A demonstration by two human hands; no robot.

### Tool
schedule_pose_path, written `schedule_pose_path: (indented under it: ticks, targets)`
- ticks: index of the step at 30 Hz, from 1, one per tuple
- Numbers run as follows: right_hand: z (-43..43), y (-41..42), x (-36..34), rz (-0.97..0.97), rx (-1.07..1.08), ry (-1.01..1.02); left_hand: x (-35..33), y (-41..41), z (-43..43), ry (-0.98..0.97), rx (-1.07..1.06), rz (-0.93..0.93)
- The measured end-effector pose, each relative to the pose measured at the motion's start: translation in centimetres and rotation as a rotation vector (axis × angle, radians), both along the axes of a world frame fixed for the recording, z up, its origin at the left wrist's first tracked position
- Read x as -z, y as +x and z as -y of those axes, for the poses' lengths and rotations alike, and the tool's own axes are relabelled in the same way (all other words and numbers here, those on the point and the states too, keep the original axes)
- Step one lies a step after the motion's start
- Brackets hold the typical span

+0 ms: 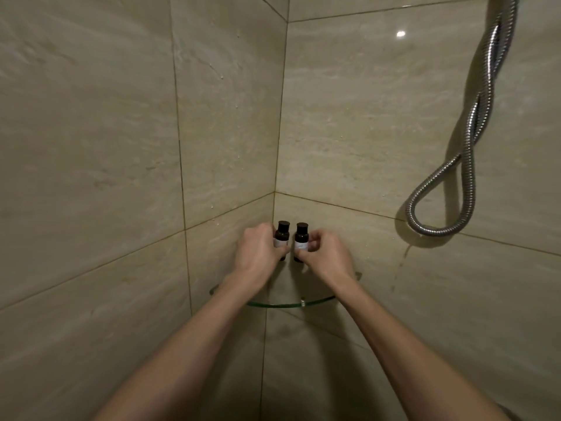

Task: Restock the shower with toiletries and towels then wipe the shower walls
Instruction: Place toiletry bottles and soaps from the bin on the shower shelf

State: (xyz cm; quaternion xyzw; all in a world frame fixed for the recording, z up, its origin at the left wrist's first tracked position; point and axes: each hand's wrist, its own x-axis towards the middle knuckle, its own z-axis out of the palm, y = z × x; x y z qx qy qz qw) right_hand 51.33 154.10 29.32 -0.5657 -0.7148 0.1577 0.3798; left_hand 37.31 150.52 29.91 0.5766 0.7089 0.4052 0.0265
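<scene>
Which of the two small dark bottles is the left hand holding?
The left bottle, next to the corner seam; the left hand grips its labelled body. The right bottle beside it is pinched by the right hand.

I am watching a bare left hand (pixel 258 253) and a bare right hand (pixel 326 258); the long, slim left forearm (pixel 194 344) and right forearm (pixel 403 338) behind them are showing uncovered to the frame's lower edge.

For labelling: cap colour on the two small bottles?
Near-black round caps on both small brown bottles; head view.
</scene>
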Motion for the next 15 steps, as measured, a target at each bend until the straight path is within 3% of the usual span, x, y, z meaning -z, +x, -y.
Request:
schedule_pose_path:
  ticks: [15]
  targets:
    - [-1.2, -0.8, -0.2, 0.079, -0.040, -0.023, -0.4, 0.8, -0.7, -0.039, -0.050, -0.119]
